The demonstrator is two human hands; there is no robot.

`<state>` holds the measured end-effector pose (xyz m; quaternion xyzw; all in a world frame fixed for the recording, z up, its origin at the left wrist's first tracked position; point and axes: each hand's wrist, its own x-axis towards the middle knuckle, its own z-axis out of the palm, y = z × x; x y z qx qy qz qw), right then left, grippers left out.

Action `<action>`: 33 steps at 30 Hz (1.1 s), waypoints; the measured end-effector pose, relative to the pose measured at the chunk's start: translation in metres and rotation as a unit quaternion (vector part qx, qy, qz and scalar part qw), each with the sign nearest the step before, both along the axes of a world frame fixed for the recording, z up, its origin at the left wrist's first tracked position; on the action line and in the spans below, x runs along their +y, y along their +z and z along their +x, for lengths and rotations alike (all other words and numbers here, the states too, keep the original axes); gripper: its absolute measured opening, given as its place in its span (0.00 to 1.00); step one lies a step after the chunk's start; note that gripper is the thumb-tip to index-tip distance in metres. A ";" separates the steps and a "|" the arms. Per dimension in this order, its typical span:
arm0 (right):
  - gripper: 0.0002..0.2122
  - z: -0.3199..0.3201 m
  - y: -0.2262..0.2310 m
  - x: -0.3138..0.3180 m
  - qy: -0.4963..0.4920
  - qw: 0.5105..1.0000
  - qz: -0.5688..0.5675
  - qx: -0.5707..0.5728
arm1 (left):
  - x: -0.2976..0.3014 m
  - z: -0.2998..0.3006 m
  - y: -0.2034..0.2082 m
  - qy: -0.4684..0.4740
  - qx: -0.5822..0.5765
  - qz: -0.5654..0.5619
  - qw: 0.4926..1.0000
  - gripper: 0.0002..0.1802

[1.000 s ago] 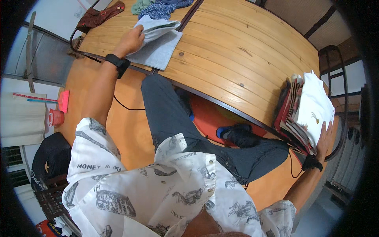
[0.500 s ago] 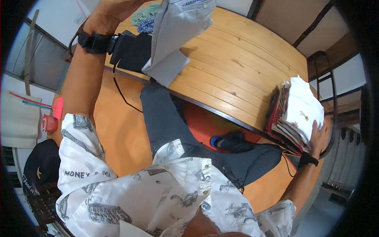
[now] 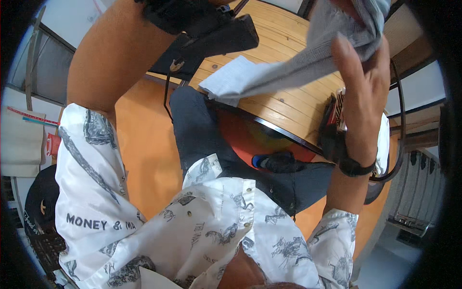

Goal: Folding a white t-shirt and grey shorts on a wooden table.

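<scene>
A grey, finely striped shirt (image 3: 293,72) stretches from the upper right down to the table's near edge, where a pale flap (image 3: 231,77) of it rests. My right hand (image 3: 363,91) is raised against its upper end, thumb on one side and fingers on the other, with cloth between them. My left forearm (image 3: 115,53) reaches up and to the right, a black wrist device (image 3: 187,19) strapped on it. Beyond that the left hand is mostly past the top edge. A patch of skin shows in the shirt's top folds, blurred, its fingers hidden.
A wooden table (image 3: 274,19) spans the far side. On its right end lies a stack of folded clothes (image 3: 382,144), a white one among them, partly behind my right wrist. Black cloth (image 3: 178,58) lies at its left. A curved dark metal rail (image 3: 399,120) stands to the right.
My right hand has left the clothes stack and come up to the shirt. My left arm has swung up and right, and the shirt has moved right, its lower part spread across the table.
</scene>
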<state>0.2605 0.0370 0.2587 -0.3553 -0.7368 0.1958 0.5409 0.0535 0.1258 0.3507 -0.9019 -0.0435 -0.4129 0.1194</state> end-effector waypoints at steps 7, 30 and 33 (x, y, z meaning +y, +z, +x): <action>0.23 0.003 -0.023 0.015 0.053 0.996 0.044 0.050 | -0.067 0.029 0.013 0.011 0.008 -0.481 0.877 0.17; 0.14 0.096 -0.040 0.044 -0.073 0.970 -0.179 0.149 | -0.007 -0.026 -0.084 -0.018 -0.204 -0.648 0.733 0.12; 0.17 0.138 -0.019 0.052 -0.069 0.964 -0.147 0.209 | 0.007 -0.072 -0.062 0.141 -0.274 -0.569 0.762 0.15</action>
